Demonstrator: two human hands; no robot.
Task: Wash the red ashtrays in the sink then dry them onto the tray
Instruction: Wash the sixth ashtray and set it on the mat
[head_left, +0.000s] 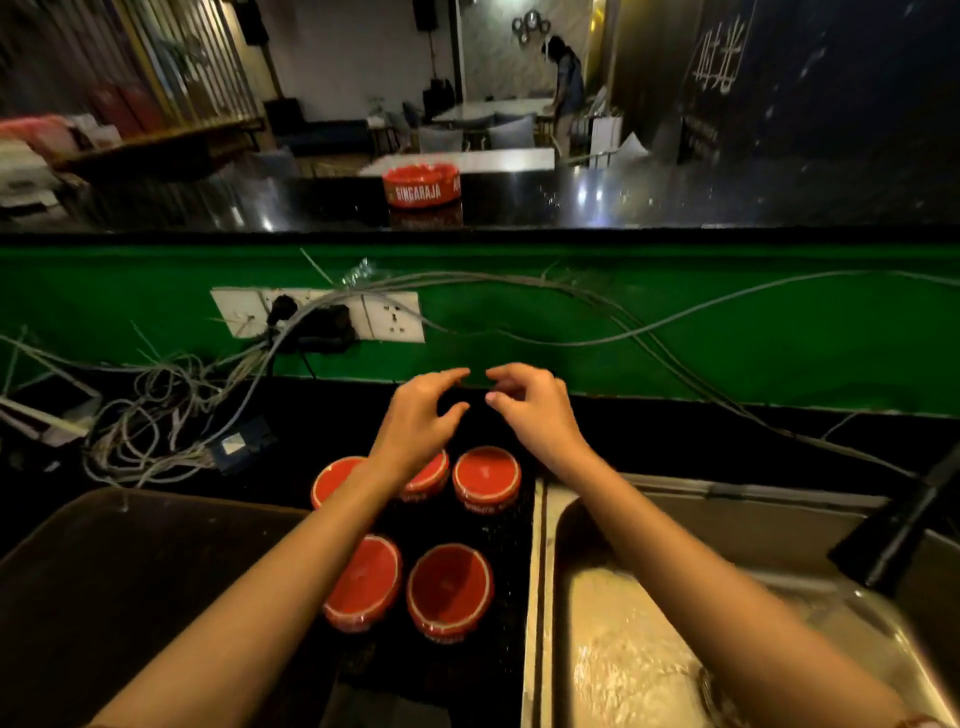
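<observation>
- The left hand (421, 410) and the right hand (530, 410) hang side by side in the air, fingers loosely bent, holding nothing.
- Five round red ashtrays (487, 478) sit on the black counter (649, 441) under the hands.
- A shiny metal sink (649, 499) with water lies below the right hand.
- A dark brown tray (130, 571) lies below the left hand.

The black surface (675, 441) carries five red ashtrays (450, 590), three in a back row and two nearer, between a dark tray (130, 597) on the left and the steel sink (540, 571) on the right, with tangled grey cables (156, 415) at its back left.
</observation>
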